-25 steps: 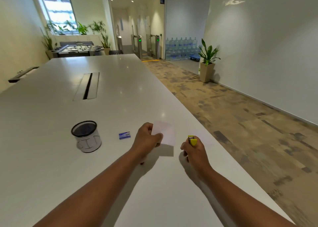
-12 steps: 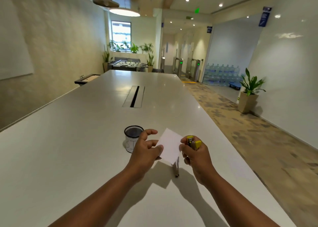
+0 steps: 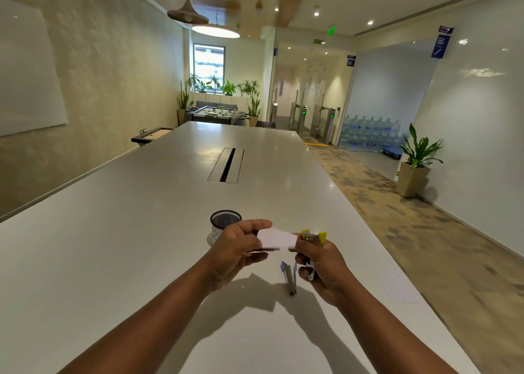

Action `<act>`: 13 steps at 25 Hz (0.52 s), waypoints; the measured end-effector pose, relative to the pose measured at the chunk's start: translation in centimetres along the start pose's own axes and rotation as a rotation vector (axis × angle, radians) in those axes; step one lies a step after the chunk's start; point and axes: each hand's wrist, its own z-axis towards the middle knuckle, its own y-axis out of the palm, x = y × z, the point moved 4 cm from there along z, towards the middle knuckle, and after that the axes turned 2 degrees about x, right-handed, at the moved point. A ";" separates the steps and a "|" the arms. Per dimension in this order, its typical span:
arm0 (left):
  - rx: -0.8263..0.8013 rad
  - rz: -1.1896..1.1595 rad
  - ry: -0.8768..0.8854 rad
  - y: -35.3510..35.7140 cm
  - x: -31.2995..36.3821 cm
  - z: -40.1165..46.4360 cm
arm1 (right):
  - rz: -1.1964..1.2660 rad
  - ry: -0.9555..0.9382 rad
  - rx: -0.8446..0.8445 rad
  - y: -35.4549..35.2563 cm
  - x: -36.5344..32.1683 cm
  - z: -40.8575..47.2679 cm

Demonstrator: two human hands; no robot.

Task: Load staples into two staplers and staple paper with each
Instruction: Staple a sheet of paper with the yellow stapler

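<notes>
White paper (image 3: 276, 238) sits pinched between the thumb and fingers of the left hand (image 3: 236, 250), raised above the surface (image 3: 113, 260). Its right edge reaches the yellow stapler (image 3: 313, 239), which the right hand (image 3: 323, 266) grips with curled fingers, yellow tips pointing up. A 2nd stapler (image 3: 289, 277), with purple ends, rests on the surface just left of the right hand. A black mesh cup (image 3: 224, 226) stands behind the left hand.

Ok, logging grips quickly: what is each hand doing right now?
Left hand: pinches the small white paper slip.
Right hand: grips the yellow-ended stapler.
</notes>
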 end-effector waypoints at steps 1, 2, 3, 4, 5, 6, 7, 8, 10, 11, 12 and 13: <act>-0.049 -0.056 -0.019 0.3 0.0 -0.1 | -0.024 -0.009 0.027 -0.4 0.0 0.0; -0.065 -0.061 -0.032 0.4 -0.1 -0.1 | -0.049 -0.015 0.042 -0.7 0.0 -0.1; -0.050 0.008 -0.026 0.5 -0.1 0.0 | -0.072 -0.018 0.045 -1.0 0.0 -0.2; 0.005 0.134 -0.002 0.4 -0.2 0.1 | -0.091 -0.020 0.031 -1.1 0.1 -0.3; 0.078 0.277 0.028 0.2 -0.4 0.3 | -0.121 -0.028 0.012 -1.2 0.2 -0.4; 0.130 0.387 0.054 0.1 -0.5 0.4 | -0.165 -0.044 -0.006 -1.2 0.1 -0.7; 0.166 0.463 0.057 -0.3 -0.8 0.6 | -0.218 -0.068 -0.020 -1.1 0.0 -0.9; 0.183 0.499 0.037 -0.4 -0.8 0.6 | -0.259 -0.095 -0.029 -1.0 -0.1 -1.2; 0.172 0.528 -0.021 -0.3 -0.8 0.5 | -0.281 -0.143 -0.037 -0.8 -0.5 -1.3; 0.149 0.539 -0.038 -0.1 -0.7 0.4 | -0.273 -0.167 -0.039 -0.7 -0.6 -1.3; 0.131 0.519 -0.039 0.2 -0.7 0.3 | -0.270 -0.192 -0.036 -0.6 -0.7 -1.4; 0.117 0.492 -0.016 0.4 -0.6 0.2 | -0.273 -0.220 -0.026 -0.5 -0.8 -1.3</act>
